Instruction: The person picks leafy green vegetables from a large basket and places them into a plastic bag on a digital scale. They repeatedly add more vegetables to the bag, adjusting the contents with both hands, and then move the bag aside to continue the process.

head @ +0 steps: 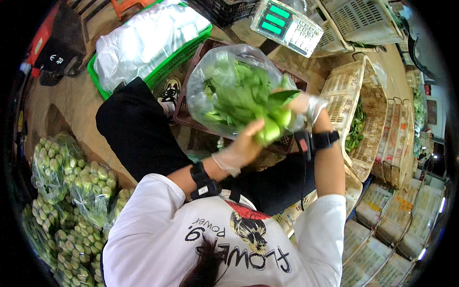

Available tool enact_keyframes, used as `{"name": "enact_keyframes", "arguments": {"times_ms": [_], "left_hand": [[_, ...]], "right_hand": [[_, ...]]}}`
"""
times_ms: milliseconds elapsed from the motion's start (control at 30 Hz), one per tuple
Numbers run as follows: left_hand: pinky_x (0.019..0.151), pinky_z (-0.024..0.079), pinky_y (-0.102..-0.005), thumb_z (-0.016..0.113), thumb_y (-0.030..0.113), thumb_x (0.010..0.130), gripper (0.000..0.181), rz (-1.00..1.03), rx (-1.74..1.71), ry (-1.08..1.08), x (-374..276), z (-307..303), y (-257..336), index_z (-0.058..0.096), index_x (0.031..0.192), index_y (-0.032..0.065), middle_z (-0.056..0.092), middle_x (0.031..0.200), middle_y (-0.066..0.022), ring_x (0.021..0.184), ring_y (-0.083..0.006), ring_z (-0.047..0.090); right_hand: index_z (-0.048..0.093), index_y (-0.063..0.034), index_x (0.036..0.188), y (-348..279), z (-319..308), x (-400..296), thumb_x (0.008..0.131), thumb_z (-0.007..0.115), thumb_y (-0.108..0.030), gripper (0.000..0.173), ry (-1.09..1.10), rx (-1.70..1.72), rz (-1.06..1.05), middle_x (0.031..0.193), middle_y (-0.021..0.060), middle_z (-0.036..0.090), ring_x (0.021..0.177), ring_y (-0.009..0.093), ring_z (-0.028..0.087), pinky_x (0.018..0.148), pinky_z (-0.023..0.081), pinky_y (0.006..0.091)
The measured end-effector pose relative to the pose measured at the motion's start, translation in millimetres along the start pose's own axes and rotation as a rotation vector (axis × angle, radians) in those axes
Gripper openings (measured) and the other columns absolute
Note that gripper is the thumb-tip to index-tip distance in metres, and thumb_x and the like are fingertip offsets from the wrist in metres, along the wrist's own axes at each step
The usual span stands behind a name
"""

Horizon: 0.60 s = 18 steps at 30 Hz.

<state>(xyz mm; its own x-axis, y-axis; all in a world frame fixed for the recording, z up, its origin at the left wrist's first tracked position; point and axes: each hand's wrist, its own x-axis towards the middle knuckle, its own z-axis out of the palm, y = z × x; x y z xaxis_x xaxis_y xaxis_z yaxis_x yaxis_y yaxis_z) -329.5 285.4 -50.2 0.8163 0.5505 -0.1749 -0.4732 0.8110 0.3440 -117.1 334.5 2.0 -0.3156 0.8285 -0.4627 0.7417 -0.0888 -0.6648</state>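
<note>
A bunch of leafy greens with pale thick stems, like bok choy, is held over a clear plastic bag, stems towards me and leaves inside the bag's mouth. My left hand, in a thin clear glove, closes around the left side of the stems. Against the right side of the same bunch is my right hand, also gloved and blurred; its fingers are partly hidden by leaves. More greens lie in the bag, which sits in a dark reddish plastic crate between my legs.
A green basket with white plastic bags stands ahead left. A digital scale is ahead right. Dirty white crates stack up on the right. Bagged green vegetables pile up at left, behind my knee.
</note>
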Motion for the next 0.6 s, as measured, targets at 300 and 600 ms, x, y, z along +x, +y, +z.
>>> {"name": "enact_keyframes", "arguments": {"times_ms": [300, 600], "left_hand": [[0.096, 0.035, -0.0358, 0.058, 0.029, 0.083, 0.043, 0.106, -0.076, 0.133, 29, -6, 11, 0.046, 0.116, 0.0049, 0.054, 0.112, -0.0053, 0.105, -0.0186, 0.051], [0.098, 0.034, -0.0410, 0.054, 0.022, 0.086, 0.054, -0.266, -0.184, 0.698, 68, -132, -43, 0.028, 0.126, -0.0027, 0.032, 0.128, -0.0191, 0.116, -0.0311, 0.038]], "right_hand": [[0.051, -0.0106, 0.119, -1, -23, 43, 0.069, 0.061, -0.032, 0.055, -0.043, 0.276, 0.184, 0.104, 0.0120, 0.059, 0.091, 0.021, 0.058, 0.075, 0.050, 0.0384], [0.044, -0.0339, 0.126, 112, 70, 97, 0.066, 0.063, -0.038, 0.064, 0.254, -0.551, 0.171, 0.120, 0.0170, 0.046, 0.120, 0.034, 0.035, 0.096, 0.033, 0.0458]]}}
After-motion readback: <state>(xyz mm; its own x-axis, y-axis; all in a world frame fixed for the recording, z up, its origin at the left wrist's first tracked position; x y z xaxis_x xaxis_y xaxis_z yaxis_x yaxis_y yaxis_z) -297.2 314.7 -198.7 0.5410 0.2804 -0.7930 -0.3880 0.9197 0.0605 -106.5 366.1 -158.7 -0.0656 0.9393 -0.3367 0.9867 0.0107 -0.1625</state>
